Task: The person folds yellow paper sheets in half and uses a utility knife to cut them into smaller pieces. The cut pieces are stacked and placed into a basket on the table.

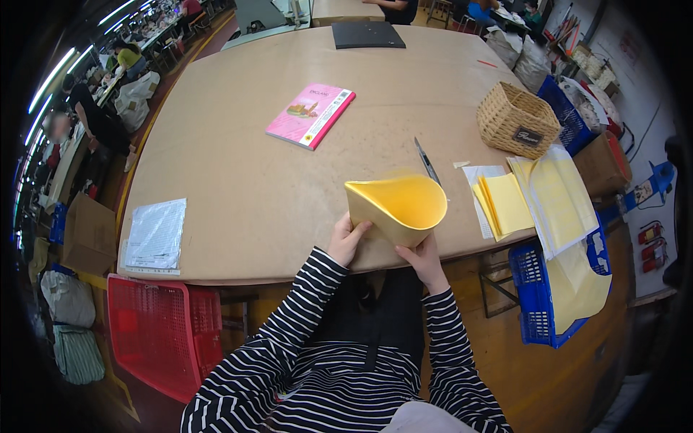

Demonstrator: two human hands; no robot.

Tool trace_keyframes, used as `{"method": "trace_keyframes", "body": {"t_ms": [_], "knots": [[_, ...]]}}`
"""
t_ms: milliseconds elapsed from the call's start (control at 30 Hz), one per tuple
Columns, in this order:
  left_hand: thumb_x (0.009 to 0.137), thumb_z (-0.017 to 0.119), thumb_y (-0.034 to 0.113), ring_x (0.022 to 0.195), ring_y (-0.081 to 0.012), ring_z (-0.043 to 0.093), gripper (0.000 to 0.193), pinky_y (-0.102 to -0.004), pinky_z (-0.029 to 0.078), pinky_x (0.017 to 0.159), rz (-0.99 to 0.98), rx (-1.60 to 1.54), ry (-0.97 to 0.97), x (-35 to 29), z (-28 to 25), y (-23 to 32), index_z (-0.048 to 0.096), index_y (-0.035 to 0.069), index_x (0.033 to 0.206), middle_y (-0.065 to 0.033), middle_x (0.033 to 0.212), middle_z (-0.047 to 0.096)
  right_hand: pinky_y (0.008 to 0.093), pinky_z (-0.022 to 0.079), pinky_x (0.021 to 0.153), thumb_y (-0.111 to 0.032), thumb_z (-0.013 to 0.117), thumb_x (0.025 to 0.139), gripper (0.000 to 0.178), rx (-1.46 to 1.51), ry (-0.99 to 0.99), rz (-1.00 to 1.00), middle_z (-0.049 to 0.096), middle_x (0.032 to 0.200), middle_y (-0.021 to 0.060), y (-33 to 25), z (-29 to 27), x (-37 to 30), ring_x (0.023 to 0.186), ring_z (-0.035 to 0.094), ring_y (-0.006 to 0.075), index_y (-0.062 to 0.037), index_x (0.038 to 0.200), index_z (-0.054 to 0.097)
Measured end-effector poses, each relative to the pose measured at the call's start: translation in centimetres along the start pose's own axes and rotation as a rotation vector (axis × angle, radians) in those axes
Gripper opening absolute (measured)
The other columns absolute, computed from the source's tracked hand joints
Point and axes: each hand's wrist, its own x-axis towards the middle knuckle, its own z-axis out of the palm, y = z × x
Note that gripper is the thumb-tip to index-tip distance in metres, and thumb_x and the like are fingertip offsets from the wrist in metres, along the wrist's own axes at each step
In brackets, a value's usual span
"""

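Observation:
Both hands hold a yellow pouch-like piece (382,213) at the near edge of the table. Its wide mouth gapes toward me, showing a deeper yellow inside, and it narrows to a point at the left. My left hand (346,239) grips its lower left side, thumb on the outer face. With its thumb against the lower edge, my right hand (424,261) holds the right side; the other fingers are hidden behind. Just beyond the piece lies a cutter knife (426,160). Folded yellow pieces (505,204) rest on white paper to the right.
On the brown-covered table (231,151) lie a pink notebook (312,115), a black flat board (368,35) and wrapped papers (155,234). A wicker basket (509,115) stands at right. Below the edge are a red crate (155,328) and a blue crate (530,310) with yellow sheets.

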Motion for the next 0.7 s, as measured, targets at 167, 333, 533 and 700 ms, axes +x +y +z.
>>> {"method": "trace_keyframes", "body": {"t_ms": [167, 333, 533, 700], "knots": [[0.097, 0.059, 0.016, 0.121, -0.0167, 0.049, 0.042, -0.0317, 0.037, 0.104, 0.035, -0.089, -0.011, 0.0, -0.1, -0.3, 0.048, -0.001, 0.133, -0.0079, 0.129, 0.055, 0.028, 0.051, 0.082, -0.005, 0.073, 0.084, 0.027, 0.016, 0.145, 0.041, 0.07, 0.098, 0.0074, -0.4, -0.9, -0.5, 0.091, 0.064, 0.0138, 0.0043, 0.108, 0.065], [0.096, 0.06, 0.016, 0.126, -0.0173, 0.044, 0.046, -0.033, 0.033, 0.108, 0.033, 0.067, -0.05, 0.5, -0.9, 0.0, 0.045, -0.001, 0.136, -0.0083, 0.131, 0.053, 0.028, 0.052, 0.077, -0.005, 0.073, 0.085, 0.022, -0.126, 0.201, -0.024, 0.07, 0.094, 0.007, -1.0, 0.3, -0.4, 0.085, 0.065, 0.013, 0.0051, 0.103, 0.067], [0.093, 0.064, 0.012, 0.117, -0.0162, 0.052, 0.039, -0.0323, 0.041, 0.1, 0.004, 0.174, -0.032, -0.3, -1.2, 0.1, 0.052, -0.001, 0.127, -0.0086, 0.122, 0.059, 0.0277, 0.052, 0.076, -0.007, 0.074, 0.083, 0.022, -0.162, 0.244, 0.003, 0.072, 0.092, 0.0078, -1.0, 1.0, -0.3, 0.083, 0.067, 0.013, 0.0052, 0.1, 0.067], [0.094, 0.063, 0.011, 0.095, -0.0133, 0.062, 0.027, -0.0285, 0.049, 0.086, -0.019, 0.11, 0.141, -0.7, -0.4, 0.8, 0.059, -0.004, 0.116, -0.0063, 0.102, 0.069, 0.0286, 0.052, 0.077, -0.01, 0.076, 0.083, 0.027, -0.272, 0.17, -0.013, 0.072, 0.091, 0.0108, -0.9, 1.4, -0.3, 0.084, 0.067, 0.0142, 0.0046, 0.103, 0.066]]}}
